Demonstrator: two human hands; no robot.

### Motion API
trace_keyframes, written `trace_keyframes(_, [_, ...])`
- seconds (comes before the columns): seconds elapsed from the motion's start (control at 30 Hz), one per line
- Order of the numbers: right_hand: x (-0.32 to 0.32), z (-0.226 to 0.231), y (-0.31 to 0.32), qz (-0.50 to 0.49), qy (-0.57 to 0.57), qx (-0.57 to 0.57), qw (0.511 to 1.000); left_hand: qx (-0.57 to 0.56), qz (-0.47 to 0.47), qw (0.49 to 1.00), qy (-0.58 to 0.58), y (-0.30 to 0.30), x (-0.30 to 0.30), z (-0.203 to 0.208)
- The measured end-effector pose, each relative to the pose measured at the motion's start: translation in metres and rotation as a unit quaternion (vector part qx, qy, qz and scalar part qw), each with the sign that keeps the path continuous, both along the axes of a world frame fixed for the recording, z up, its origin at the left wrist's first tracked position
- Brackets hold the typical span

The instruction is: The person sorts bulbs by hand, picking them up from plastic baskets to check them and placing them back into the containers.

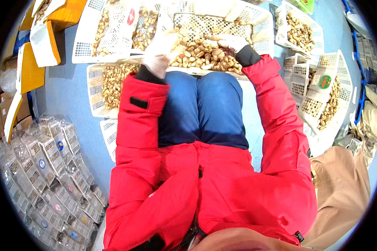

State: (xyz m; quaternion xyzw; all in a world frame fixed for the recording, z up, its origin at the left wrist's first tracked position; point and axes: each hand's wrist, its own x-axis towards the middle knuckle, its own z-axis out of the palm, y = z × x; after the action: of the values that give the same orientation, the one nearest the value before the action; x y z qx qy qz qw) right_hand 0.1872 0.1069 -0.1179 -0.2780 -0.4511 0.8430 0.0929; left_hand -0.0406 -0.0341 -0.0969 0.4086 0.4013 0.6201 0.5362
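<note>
In front of my knees stands a wide white plastic crate [262, 31] with a pile of small brown-and-tan mushrooms [203, 56] heaped toward its near side. My left hand [161, 47], in a pale glove, is over the pile's left part. Its fingers are curled together around what looks like a mushroom, partly hidden by the hand. My right hand [232, 41], also pale-gloved, reaches in from the right. Its fingers stretch leftward low over the mushrooms, apart from the left hand, and nothing shows in them.
Crates of mushrooms stand close by: a left crate [97, 90], a far-left crate [81, 48], a far-right crate [318, 39] and a right crate [343, 79]. Wrapped stacked baskets [50, 167] fill the lower left. Yellow-and-white boxes [31, 71] stand upper left; brown cloth [339, 188] lies right.
</note>
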Motion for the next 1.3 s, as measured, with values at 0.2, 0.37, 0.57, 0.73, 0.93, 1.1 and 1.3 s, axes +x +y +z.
trace_keyframes(0.2, [0.0, 0.046, -0.002, -0.036, -0.009, 0.036, 0.999, -0.235, 0.073, 0.963, -0.109, 0.024, 0.079, 0.048])
trace_keyframes(0.37, [-0.011, 0.051, -0.024, -0.114, 0.012, 0.198, 0.974, -0.246, 0.071, 0.926, -0.278, 0.023, 0.084, 0.03])
trace_keyframes(0.57, [-0.03, 0.029, -0.031, -0.201, 0.104, 0.057, 0.972, -0.278, 0.088, 0.879, -0.377, 0.027, 0.073, 0.007])
trace_keyframes(0.73, [-0.029, 0.021, -0.024, -0.291, 0.083, -0.004, 0.953, -0.186, 0.165, 0.878, -0.41, 0.029, 0.073, 0.035])
trace_keyframes(0.93, [-0.04, 0.009, -0.04, -0.235, 0.029, 0.118, 0.964, -0.098, 0.093, 0.874, -0.466, 0.034, 0.074, 0.029])
trace_keyframes(1.1, [-0.045, 0.027, -0.05, -0.17, -0.034, 0.147, 0.974, -0.099, 0.128, 0.879, -0.449, 0.033, 0.073, 0.037])
trace_keyframes(1.3, [-0.046, 0.033, -0.053, -0.171, -0.069, 0.298, 0.937, -0.082, 0.127, 0.857, -0.492, 0.033, 0.072, 0.038])
